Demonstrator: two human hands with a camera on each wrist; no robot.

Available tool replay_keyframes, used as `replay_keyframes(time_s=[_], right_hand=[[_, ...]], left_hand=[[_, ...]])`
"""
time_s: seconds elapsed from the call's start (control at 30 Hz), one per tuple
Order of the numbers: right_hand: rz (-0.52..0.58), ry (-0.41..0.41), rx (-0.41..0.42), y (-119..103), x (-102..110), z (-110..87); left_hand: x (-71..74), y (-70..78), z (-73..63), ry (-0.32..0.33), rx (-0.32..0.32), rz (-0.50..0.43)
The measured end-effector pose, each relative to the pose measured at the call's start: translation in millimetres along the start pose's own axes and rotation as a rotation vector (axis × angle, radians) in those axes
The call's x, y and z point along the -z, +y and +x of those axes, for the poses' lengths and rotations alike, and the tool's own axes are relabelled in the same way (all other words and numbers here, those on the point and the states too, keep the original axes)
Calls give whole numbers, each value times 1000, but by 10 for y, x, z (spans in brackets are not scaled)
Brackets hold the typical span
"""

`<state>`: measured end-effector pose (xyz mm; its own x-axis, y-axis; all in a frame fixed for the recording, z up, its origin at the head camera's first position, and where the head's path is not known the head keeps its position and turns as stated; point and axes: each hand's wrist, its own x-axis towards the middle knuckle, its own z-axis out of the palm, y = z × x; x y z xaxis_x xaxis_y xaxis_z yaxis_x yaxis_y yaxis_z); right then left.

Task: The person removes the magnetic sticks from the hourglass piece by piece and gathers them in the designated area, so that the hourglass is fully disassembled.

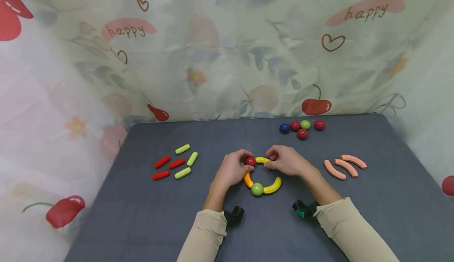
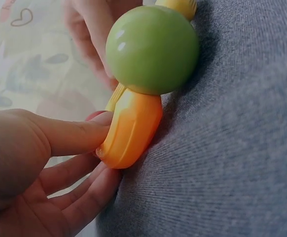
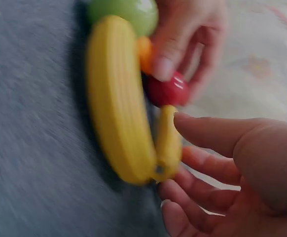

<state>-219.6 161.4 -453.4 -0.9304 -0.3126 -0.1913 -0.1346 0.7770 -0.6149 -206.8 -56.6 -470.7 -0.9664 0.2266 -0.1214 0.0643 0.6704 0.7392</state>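
Note:
Several toy pieces form a ring with a gap at its right. A red ball (image 1: 250, 161) sits at the ring's far left, and my left hand (image 1: 231, 169) holds it between thumb and fingers. My right hand (image 1: 289, 160) pinches the far yellow curved piece (image 1: 261, 160), whose end meets the red ball in the right wrist view. On the left side lies an orange curved piece (image 2: 131, 129), touching a green ball (image 2: 152, 50). The near yellow curved piece (image 3: 116, 101) runs from the green ball up the right. In the left wrist view the red ball is mostly hidden.
On the left lie several short sticks, red (image 1: 176, 163) and light green (image 1: 182, 149). At the back stand several balls: blue (image 1: 284, 128), red (image 1: 319, 125) and green (image 1: 305, 124). Three pink curved pieces (image 1: 346, 168) lie right. A printed cloth (image 1: 227, 57) hangs behind the grey table (image 1: 134, 214).

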Motion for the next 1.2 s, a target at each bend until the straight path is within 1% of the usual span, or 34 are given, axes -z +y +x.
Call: replay_keyframes(time_s=[0.07, 0.13, 0.2, 0.27, 0.33, 0.4, 0.47, 0.5, 0.57, 0.63, 0.73, 0.8, 0.87, 0.97, 1.03, 1.2], right_hand=[[-29, 5, 16, -23, -76, 23], [-63, 31, 35, -31, -120, 31], [-98, 73, 46, -35, -146, 33], [-144, 128, 34, -51, -138, 24], [-178, 195, 3, -57, -93, 9], [-181, 258, -28, -44, -11, -10], [-158, 295, -46, -1, 114, -50], [-143, 300, -46, 30, 183, -82], [-126, 290, -44, 110, 319, -172], [-140, 262, -56, 198, 435, -295], [-174, 216, -86, 359, 531, -525], [-193, 191, -91, 472, 547, -691], [-213, 178, -75, 577, 538, -851], [-251, 186, -39, 700, 507, -1054], [-269, 188, -43, 758, 495, -1154], [-264, 139, -131, 864, 498, -1290]], left_hand=[[-10, -1, 1, -4, -6, -4], [-19, 2, -1, -6, -9, -8], [-23, 10, -4, -9, -13, -11], [-25, 19, -7, -10, -15, -10], [-24, 24, -13, -12, -16, -8], [-19, 25, -22, -17, -12, -7], [-10, 18, -30, -19, -6, -3], [-5, 14, -33, -20, -4, -2], [5, 5, -38, -24, -2, -1], [16, -1, -40, -23, -6, 9], [26, -7, -43, -21, -9, 32], [24, -5, -44, -14, -9, 52], [20, -5, -46, -10, -4, 61], [14, 0, -52, -4, 2, 67], [12, 4, -58, -3, 6, 68], [13, 21, -67, -6, 10, 70]])
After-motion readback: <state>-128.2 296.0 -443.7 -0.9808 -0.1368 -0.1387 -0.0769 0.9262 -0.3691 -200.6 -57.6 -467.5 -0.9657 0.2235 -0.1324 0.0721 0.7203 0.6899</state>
